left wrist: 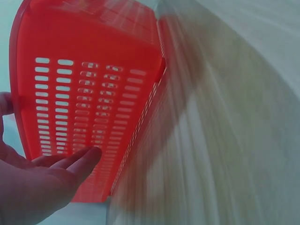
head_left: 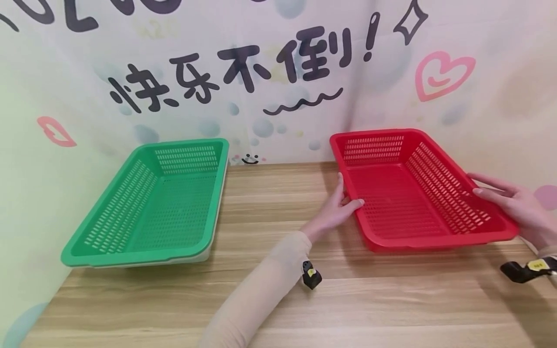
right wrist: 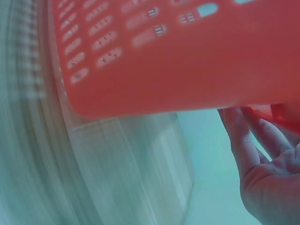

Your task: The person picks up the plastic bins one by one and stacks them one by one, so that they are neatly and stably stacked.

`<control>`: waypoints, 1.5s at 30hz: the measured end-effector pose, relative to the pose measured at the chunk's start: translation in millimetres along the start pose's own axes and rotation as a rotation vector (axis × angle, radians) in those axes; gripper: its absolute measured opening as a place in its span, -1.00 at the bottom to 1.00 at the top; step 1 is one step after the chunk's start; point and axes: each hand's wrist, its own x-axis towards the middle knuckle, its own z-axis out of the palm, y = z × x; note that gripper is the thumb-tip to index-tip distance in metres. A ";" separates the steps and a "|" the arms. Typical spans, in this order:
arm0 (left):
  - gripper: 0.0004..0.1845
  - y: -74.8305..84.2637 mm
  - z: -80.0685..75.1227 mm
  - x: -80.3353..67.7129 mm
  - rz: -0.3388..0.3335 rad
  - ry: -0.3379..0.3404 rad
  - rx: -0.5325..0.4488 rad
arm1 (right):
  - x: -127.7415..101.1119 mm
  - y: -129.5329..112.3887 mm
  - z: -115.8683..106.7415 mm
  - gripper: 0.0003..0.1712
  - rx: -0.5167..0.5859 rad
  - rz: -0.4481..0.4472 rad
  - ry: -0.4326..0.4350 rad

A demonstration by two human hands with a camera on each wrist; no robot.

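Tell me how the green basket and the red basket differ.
The green basket is at the left of the head view; the red basket is at the right.
No hand touches the green basket, while the left hand and right hand hold the red basket.
A whitish edge shows below the green basket's rim; none shows below the red basket's.
Both have slotted sides.

Between left hand (head_left: 332, 210) and right hand (head_left: 524, 208), the red basket (head_left: 391, 188) is cut off in both wrist views and hides some left fingers from the head view. Beside the left hand, the table (left wrist: 183, 136) blurs. The label (head_left: 538, 264) behind the right hand is unreadably small.
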 end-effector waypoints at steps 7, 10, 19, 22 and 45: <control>-0.09 1.3 -10.1 -3.9 -0.012 -0.023 -0.008 | -2.1 -1.3 11.5 -0.52 -0.011 -0.031 -0.009; -0.09 3.0 -12.7 -7.1 -0.016 -0.023 -0.025 | -4.3 -1.9 15.0 -0.52 0.023 -0.043 -0.021; -0.11 9.4 -36.0 -21.9 -0.053 -0.029 -0.073 | -7.1 -7.8 35.4 -0.48 0.018 -0.032 -0.054; -0.11 11.1 -48.6 -31.2 -0.083 -0.055 -0.076 | -6.5 -8.5 46.9 -0.46 -0.015 -0.035 -0.077; -0.12 38.8 -106.4 -67.0 -0.168 -0.092 -0.064 | -11.6 -21.6 93.4 -0.44 -0.165 -0.186 -0.193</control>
